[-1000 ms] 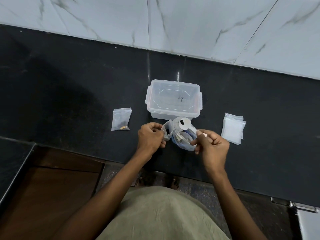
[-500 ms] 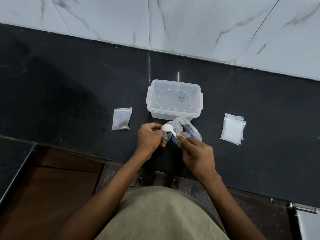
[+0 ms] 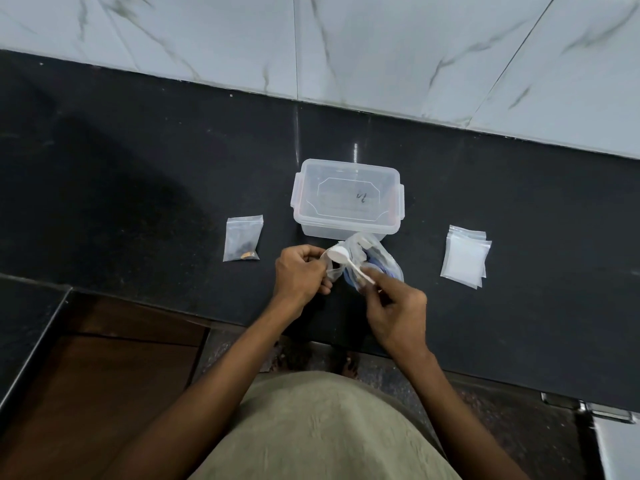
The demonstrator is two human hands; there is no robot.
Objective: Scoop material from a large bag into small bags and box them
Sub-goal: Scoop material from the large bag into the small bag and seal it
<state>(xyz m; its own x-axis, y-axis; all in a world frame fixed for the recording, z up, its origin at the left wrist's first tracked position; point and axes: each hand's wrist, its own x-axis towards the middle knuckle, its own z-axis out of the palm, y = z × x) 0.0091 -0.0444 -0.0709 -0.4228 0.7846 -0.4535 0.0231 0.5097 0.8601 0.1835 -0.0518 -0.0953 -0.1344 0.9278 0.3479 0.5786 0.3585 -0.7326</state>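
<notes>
From the head view, looking down, a black stone counter (image 3: 138,174) runs across the scene with a wall of white marbled tiles (image 3: 381,46) on its far side. Near the middle of the counter stands a clear plastic box (image 3: 348,199) with its lid on and latch tabs at both ends; a small dark scribble marks the lid.

Just on the near side of the box, the left hand (image 3: 301,275) has its fingers curled, pinching the mouth of a small clear bag (image 3: 330,268) and holding it up off the counter. The right hand (image 3: 394,306) pinches the end of the handle of a white plastic spoon (image 3: 343,256) between thumb and forefinger, the other fingers folded in. The bowl of the spoon sits right at the mouth of the small bag; whether anything is in the bowl is hard to make out.

Behind the spoon and touching the near wall of the box lies the large bag (image 3: 374,258), crumpled clear plastic with something blue showing through it.

To the left, well apart from the hands, a filled small bag (image 3: 243,239) lies flat with dark bits and one orange-brown piece at its near end. To the right of the box lies a stack of empty small bags (image 3: 465,256), slightly fanned.

At the near edge, the person's olive-grey garment (image 3: 325,431) fills the lower centre, with a brown wooden surface (image 3: 104,393) below the counter on the left.
</notes>
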